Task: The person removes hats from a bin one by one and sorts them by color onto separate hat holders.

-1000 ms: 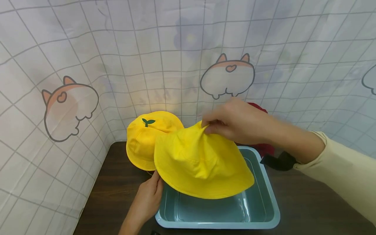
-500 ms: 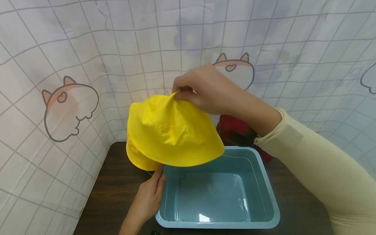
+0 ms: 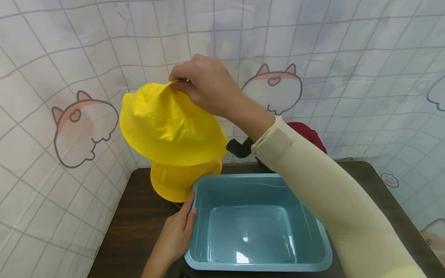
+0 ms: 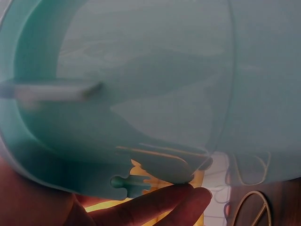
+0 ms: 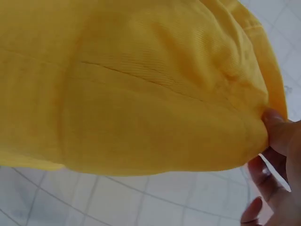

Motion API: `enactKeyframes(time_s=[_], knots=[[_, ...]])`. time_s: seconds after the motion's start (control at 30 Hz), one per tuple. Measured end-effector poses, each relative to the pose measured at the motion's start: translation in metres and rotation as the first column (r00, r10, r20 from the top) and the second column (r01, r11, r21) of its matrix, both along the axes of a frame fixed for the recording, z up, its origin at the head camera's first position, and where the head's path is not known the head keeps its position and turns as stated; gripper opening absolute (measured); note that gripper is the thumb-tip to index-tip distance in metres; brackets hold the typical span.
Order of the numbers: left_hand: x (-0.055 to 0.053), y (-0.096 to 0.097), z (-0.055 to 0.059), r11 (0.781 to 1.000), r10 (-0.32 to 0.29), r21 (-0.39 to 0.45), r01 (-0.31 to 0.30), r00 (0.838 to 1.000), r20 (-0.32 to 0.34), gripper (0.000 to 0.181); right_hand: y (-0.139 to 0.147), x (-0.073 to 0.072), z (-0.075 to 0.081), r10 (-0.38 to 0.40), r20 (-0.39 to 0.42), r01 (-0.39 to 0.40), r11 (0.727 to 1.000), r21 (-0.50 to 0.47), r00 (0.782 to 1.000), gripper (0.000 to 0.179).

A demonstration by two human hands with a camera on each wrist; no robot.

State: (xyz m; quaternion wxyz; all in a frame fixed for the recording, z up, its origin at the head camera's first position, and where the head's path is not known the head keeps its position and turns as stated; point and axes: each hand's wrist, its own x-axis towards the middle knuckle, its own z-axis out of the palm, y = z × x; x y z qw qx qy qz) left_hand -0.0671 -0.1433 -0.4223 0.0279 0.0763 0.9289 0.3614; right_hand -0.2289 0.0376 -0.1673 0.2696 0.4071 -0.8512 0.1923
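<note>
In the head view my right hand (image 3: 208, 83) pinches the crown of a bright yellow bucket hat (image 3: 170, 127), its brim hanging down. That hat is held above a second yellow hat (image 3: 182, 179), which sits at the back left and is partly hidden behind it. The right wrist view shows thumb and fingers gathering the yellow cloth (image 5: 164, 113). My left hand (image 3: 174, 231) grips the left rim of a blue-green plastic basin (image 3: 259, 266). In the left wrist view fingers (image 4: 164, 202) lie along the basin's wall (image 4: 155, 103).
A dark red hat (image 3: 306, 135) stands at the back right, partly behind my right sleeve (image 3: 323, 193). All this is on a dark wood-look table (image 3: 128, 224), backed by a white gridded cloth (image 3: 194, 31).
My right hand has lifted the yellow hat up and left, from over the basin to above the other yellow hat. The basin's inside has come into view. My left hand stays at the rim.
</note>
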Motion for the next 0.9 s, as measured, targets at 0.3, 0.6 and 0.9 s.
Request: enactKeyframes(time_s=[0.3,0.6,0.9], knots=[[-0.001,-0.001,-0.002,1.000,0.013,0.002,-0.013,1.000,0.002,0.053,-0.027,-0.019,-0.032,-0.151,-0.045,0.147,0.987,-0.068,0.988,0.024],[-0.002,-0.001,-0.004,1.000,0.015,0.005,-0.015,1.000,0.013,0.053,-0.045,-0.025,-0.061,-0.178,0.078,0.180,0.984,-0.013,0.981,0.025],[-0.001,-0.002,-0.003,1.000,0.011,0.007,-0.011,1.000,0.021,0.054,-0.058,-0.024,-0.083,-0.171,0.051,0.172,0.985,-0.014,0.984,0.025]])
